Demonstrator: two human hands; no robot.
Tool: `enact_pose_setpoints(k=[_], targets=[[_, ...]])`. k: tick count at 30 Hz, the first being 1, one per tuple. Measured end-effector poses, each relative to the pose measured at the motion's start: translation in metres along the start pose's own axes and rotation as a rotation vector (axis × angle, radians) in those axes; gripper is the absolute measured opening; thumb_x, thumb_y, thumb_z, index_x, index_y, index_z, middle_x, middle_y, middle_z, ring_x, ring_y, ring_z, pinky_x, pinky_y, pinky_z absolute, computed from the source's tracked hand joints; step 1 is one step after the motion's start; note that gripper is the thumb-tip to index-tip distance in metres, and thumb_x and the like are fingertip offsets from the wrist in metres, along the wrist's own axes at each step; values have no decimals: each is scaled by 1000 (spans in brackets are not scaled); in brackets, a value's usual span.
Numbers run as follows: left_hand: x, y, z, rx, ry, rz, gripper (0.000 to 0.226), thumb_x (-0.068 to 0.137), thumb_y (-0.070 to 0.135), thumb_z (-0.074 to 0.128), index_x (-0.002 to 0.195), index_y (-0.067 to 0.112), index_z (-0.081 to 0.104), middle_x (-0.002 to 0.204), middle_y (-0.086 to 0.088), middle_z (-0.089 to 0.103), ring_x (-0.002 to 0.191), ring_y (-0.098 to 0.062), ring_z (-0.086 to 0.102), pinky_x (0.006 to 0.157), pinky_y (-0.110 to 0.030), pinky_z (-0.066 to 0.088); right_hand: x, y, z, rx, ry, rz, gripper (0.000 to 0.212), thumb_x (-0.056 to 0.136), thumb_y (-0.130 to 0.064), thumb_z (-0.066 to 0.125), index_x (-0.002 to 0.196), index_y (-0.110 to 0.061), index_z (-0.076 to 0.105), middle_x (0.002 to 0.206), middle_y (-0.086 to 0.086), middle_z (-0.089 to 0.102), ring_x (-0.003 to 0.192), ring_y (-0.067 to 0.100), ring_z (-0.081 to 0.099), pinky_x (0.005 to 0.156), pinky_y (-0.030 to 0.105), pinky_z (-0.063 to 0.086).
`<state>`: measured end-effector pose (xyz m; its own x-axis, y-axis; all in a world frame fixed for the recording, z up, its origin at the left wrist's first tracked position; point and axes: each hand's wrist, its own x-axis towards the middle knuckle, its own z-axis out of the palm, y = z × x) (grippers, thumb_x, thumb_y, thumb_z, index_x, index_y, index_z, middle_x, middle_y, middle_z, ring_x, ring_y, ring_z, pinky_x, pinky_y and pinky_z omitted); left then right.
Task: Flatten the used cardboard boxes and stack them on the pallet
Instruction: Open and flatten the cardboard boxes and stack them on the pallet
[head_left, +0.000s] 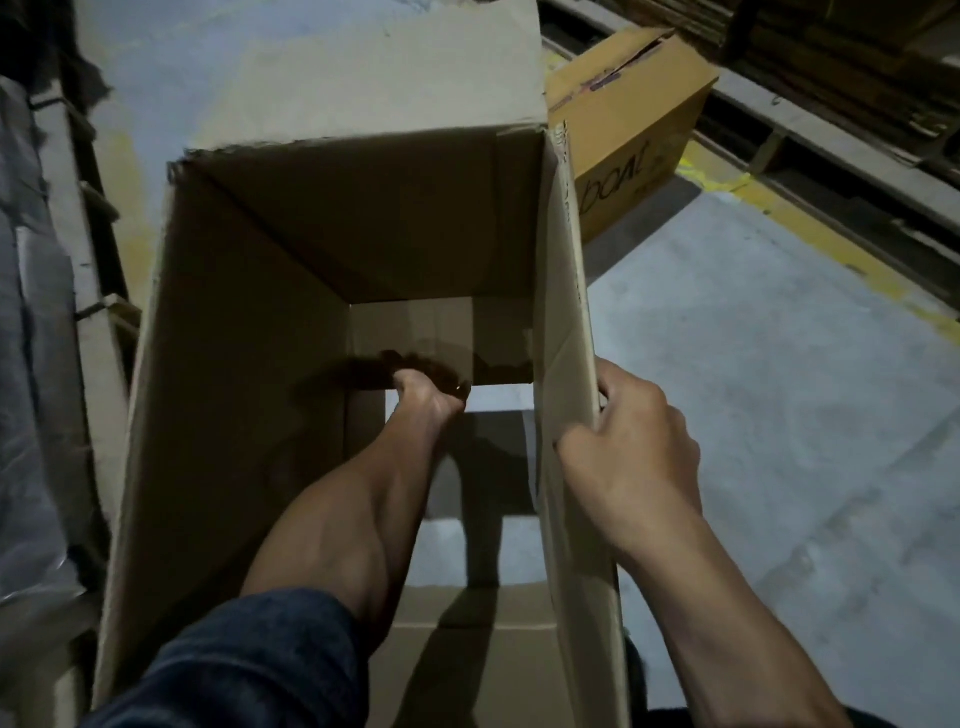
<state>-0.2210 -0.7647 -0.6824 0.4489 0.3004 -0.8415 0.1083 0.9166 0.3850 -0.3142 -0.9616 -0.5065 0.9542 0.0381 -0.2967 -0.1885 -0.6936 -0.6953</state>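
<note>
A large brown cardboard box (249, 364) stands open in front of me, and I look down into it. Its bottom flaps are partly parted, so the grey floor shows through. My left hand (423, 387) reaches deep inside, and its fingers curl over the edge of a bottom flap; the fingertips are hidden in shadow. My right hand (631, 434) grips the upper edge of the box's right wall, with the thumb inside and the fingers outside. At the top right, flattened cardboard (857, 47) lies stacked on a wooden pallet (831, 150).
A smaller closed box (631, 150) with handwriting stands on the floor beyond the big one, next to the pallet. A yellow floor line (810, 244) runs along the pallet. Grey plastic wrap (26, 364) and boards lie at the left. Bare concrete floor (779, 415) is at the right.
</note>
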Motion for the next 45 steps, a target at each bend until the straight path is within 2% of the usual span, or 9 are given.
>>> enact_pose_setpoints(k=[3, 8, 14, 18, 26, 29, 32, 35, 45], targets=[[73, 13, 1, 440, -260, 122, 60, 90, 79, 25, 108, 41, 68, 108, 27, 64, 111, 1, 56, 118, -55, 24, 2, 1, -1, 12, -35, -19, 52, 96, -14, 62, 141, -36, 48, 100, -12, 49, 87, 12, 51, 81, 35, 57], [25, 9, 18, 344, -236, 53, 67, 101, 51, 33, 158, 19, 18, 163, -7, 24, 150, -26, 23, 118, -37, 24, 10, 1, 3, 22, -37, -5, 53, 95, -16, 63, 141, -38, 48, 97, -11, 51, 89, 15, 56, 82, 40, 59], [-18, -13, -5, 1196, -114, 152, 25, 102, 18, 47, 120, 5, 60, 124, -13, 56, 99, -22, 56, 85, -31, 47, 13, -2, 10, 30, 7, 45, 44, 95, -12, 63, 132, -33, 55, 93, -7, 52, 91, 22, 60, 80, 46, 59], [-60, -12, -29, 1601, -215, 328, 44, 99, 7, 49, 143, -1, 47, 148, -18, 47, 129, -29, 51, 95, -25, 43, 9, -5, 10, 66, 38, 52, 49, 95, -14, 63, 140, -30, 52, 111, -2, 60, 99, 24, 60, 84, 46, 58], [-190, 44, -63, 2423, -61, 1347, 53, 101, 45, 43, 146, 17, 43, 157, -7, 38, 151, -27, 21, 122, -47, 14, 3, -5, -3, 118, 115, 47, 33, 96, -13, 61, 128, -23, 59, 112, 5, 63, 91, 24, 58, 67, 30, 48], [-220, 73, -92, 2269, 140, 1705, 75, 86, 42, 65, 150, 11, 40, 161, -14, 30, 151, -36, 19, 120, -53, 12, -1, -5, -9, 156, 160, 76, 29, 95, -12, 61, 122, -21, 60, 111, 6, 63, 95, 28, 61, 77, 39, 57], [-228, 97, -118, 2047, 283, 1406, 93, 86, 34, 67, 158, 6, 14, 162, -22, 18, 147, -42, 24, 114, -59, 27, -3, -6, -17, 186, 202, 90, 28, 95, -13, 61, 123, -20, 60, 107, 5, 60, 92, 25, 58, 70, 35, 52], [-227, 100, -124, 1856, 156, 1150, 88, 91, 23, 64, 158, 8, 8, 150, -26, 39, 129, -44, 47, 99, -52, 44, -5, -6, -25, 231, 255, 110, 27, 96, -15, 61, 123, -19, 60, 105, 3, 58, 91, 25, 57, 72, 35, 51], [-251, 36, -131, 1840, -244, 1150, 59, 105, 25, 44, 156, 30, 16, 137, -13, 60, 115, -41, 59, 88, -39, 42, -5, -5, -49, 424, 401, 209, 19, 92, -13, 61, 110, -14, 63, 104, 9, 67, 88, 26, 64, 65, 31, 47]])
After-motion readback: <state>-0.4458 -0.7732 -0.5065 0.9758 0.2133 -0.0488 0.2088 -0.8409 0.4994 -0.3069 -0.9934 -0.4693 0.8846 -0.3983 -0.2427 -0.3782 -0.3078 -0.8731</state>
